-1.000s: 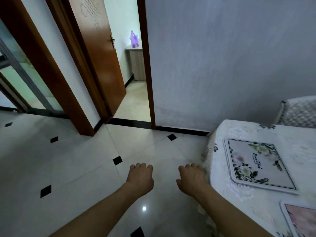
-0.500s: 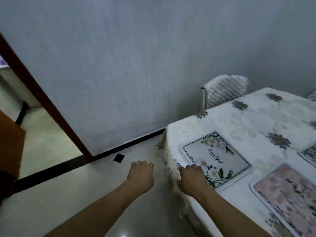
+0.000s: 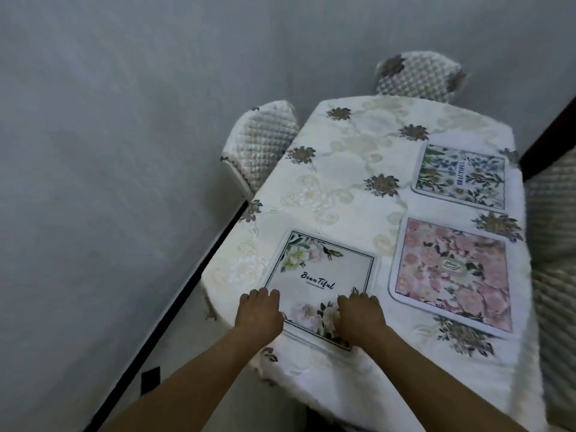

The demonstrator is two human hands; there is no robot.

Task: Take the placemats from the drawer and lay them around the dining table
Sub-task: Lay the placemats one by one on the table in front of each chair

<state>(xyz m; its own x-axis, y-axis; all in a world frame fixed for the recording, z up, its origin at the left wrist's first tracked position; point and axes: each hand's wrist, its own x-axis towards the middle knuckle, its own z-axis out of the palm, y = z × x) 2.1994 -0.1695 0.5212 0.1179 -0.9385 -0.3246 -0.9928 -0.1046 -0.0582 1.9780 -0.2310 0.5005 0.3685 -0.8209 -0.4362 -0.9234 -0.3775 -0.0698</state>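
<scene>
The left grip (image 3: 258,310) and the right grip (image 3: 360,316) lie side by side, knuckles up, on the near end of the white placemat (image 3: 324,275); both are released, fingers loosely bent with the tips down on the mat and nothing clasped; whether they press or only touch cannot be told. The spread looks meant to steady and square the mat against the tabletop (image 3: 343,169) edge, one grip at its left border, the other near its right corner; the mat lies flat and slightly skewed to that edge, so a small nudge probably remains.

Directly under the grips, this mat is pale with a thin dark frame, flower sprays at two corners and the word "Beautiful" in script. Just right of the right grip lies the pink placemat (image 3: 448,275), covered in blossoms; beyond that, farther from the grips, the green placemat (image 3: 461,177) with leafy sprigs; all three are apart from one another. The far-left stretch ahead of the left grip, beside a quilted chair (image 3: 258,141), carries no mat.
</scene>
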